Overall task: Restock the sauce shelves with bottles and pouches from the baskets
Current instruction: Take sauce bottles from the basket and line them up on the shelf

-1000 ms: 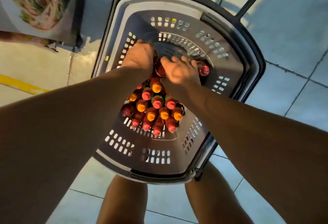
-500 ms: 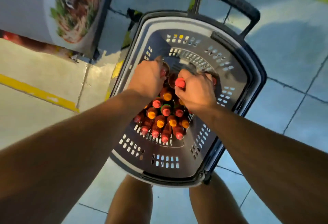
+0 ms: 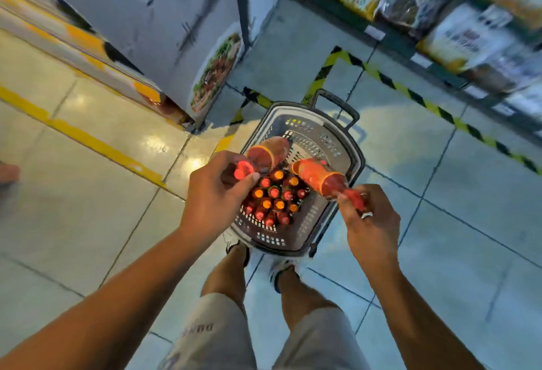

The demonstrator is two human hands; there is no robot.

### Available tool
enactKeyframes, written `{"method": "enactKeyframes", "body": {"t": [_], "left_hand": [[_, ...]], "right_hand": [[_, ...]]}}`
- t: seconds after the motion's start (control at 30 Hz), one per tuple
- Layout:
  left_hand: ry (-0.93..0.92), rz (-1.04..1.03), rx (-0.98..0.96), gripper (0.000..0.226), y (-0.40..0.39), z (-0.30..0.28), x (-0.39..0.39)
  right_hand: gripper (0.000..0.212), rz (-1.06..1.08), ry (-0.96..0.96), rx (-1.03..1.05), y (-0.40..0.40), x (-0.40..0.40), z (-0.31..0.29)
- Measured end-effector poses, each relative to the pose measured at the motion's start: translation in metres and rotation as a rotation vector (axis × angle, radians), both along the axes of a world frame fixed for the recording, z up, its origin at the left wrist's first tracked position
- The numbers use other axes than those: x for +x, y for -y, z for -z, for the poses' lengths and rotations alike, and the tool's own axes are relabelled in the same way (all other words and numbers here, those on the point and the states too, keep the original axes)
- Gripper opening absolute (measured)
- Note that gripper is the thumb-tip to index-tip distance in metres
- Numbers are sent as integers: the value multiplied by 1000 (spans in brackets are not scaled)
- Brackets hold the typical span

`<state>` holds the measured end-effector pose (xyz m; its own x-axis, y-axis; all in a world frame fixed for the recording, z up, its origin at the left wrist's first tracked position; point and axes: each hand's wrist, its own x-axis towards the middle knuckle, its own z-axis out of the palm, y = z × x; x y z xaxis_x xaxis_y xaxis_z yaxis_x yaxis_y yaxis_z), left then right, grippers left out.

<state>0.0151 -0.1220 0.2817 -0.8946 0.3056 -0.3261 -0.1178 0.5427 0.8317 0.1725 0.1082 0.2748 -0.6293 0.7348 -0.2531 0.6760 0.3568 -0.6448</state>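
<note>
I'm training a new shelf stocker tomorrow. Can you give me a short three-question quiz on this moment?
1. True or false: each hand holds one sauce bottle by its neck, near the cap.
2. Where is the basket? A) on a shelf B) on the floor in front of the person's feet C) hanging from an arm
3. What fills the near part of the basket?

Key:
1. True. The left hand grips the left bottle; the right hand grips the right bottle.
2. B.
3. Upright bottles with red and orange caps, packed close together.
</note>
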Motion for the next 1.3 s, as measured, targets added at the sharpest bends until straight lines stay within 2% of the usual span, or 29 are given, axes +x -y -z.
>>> {"method": "enactKeyframes", "body": {"t": [0.1,0.2,0.3,0.47,0.7,1.0,1.3], "left_hand": [[7,-67,66,23,39,-63,30],[-13,-153,61,22,76,-113,66],[-39,-244,31,20,109,-151,110],[-58,-421,-10,17,160,-192,186],[-66,-646,36,17,235,-222,246],[-19,-838,182,14,375,-233,226],[31,-787,131,16,546,-230,142]], "right_hand": [[21,-62,-37,-24,19,28,-59],[33,-146,-58,9,32,51,-104],[32,-210,-118,-58,46,70,-141],[18,-323,-146,-89,78,107,-194],[14,-439,-141,-146,144,112,-231],[14,-592,-60,-76,282,39,-240],[9,-501,4,-149,446,-50,-235]]}}
